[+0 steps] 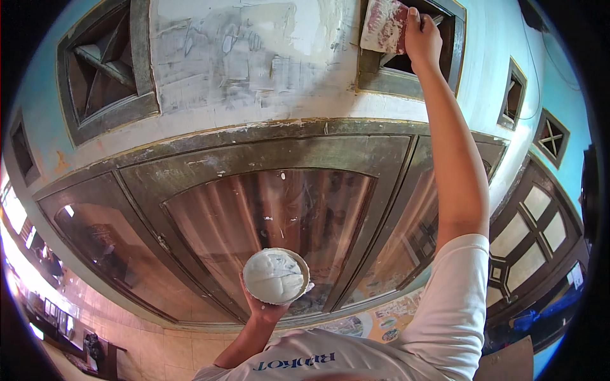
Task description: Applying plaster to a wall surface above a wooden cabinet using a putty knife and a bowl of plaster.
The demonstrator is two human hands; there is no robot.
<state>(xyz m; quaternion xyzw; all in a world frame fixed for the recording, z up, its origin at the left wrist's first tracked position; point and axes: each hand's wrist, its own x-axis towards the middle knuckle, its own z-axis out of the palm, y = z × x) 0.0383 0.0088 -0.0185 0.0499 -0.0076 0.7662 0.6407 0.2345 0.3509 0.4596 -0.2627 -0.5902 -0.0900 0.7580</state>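
Paste (272, 274), thick and white, fills a round, pale-rimmed bowl (307, 272) cupped in the left hand (267, 310); the right hand (424, 42) pinches a flat, reddish, paste-smeared scraper (384, 26) before a dark wooden vent (389, 84).

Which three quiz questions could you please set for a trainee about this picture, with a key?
1. Which hand holds the bowl?
2. True or false: the scraper is held higher than the bowl.
3. Choose one. The paste in the bowl is: A) brown; B) white; C) blue.

Key:
1. The left hand.
2. True; the right hand has it near the top of the view.
3. B.
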